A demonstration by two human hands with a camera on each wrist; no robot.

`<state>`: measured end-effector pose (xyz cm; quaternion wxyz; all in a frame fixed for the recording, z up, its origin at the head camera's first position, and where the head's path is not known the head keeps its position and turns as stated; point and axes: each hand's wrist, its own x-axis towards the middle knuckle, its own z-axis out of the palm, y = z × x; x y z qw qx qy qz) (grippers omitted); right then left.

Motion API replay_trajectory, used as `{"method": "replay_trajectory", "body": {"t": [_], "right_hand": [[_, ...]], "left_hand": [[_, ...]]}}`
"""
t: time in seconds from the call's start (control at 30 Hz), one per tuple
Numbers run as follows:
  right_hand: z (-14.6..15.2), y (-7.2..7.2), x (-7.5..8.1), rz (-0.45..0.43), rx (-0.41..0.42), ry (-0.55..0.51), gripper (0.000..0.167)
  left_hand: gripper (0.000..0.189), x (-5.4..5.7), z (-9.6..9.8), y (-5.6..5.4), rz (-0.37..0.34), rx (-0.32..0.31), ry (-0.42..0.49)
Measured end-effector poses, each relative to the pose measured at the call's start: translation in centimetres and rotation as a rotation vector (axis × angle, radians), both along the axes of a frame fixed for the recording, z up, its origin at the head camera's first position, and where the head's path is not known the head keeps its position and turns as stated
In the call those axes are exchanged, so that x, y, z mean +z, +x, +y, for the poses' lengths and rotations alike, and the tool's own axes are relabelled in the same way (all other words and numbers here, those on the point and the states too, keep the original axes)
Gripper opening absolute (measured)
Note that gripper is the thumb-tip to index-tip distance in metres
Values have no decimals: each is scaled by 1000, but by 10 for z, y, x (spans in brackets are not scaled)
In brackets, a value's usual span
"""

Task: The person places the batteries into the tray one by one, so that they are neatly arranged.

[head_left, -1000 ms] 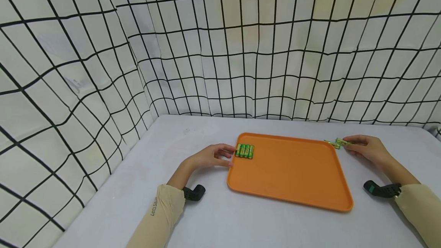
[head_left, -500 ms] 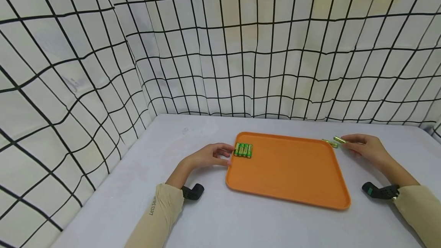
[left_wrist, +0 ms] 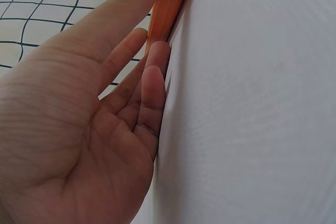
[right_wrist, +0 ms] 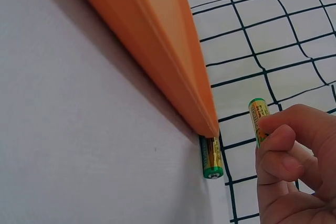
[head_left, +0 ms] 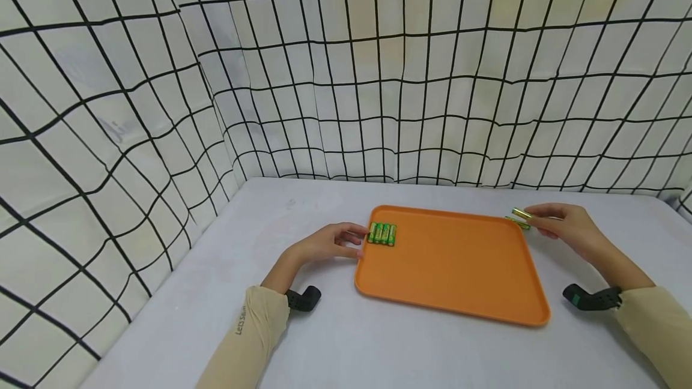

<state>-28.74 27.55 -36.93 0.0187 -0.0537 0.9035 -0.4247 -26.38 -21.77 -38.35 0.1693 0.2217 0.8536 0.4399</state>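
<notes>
An orange tray lies on the white table. My left hand is at the tray's left rim, fingers loosely extended; in the left wrist view the fingertips meet the tray's side. Inside the tray's far left corner, several green and gold batteries lie side by side in a row. Beyond the far right corner, my right hand pinches one battery between thumb and fingers, raised off the table. Another battery lies on the table right by that corner, partly hidden by the tray.
White walls with black netting enclose the table's back and left side. White tabletop stretches in front of the tray. Each wrist wears a black strapped device, close to the table surface.
My right hand has lifted its battery and moved it leftward and up, over the other battery by the tray's corner. The left hand stays at the rim.
</notes>
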Motion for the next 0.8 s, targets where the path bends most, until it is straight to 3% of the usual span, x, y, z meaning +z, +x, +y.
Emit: {"method": "replay_trajectory", "body": {"t": [0.47, 0.8], "right_hand": [[-29, 5, 19, -37, 38, 11, 57], [-44, 5, 24, -37, 79, -58, 54]], "left_hand": [[55, 3, -2, 1, 0, 0, -11], [55, 0, -2, -1, 10, -11, 3]]}}
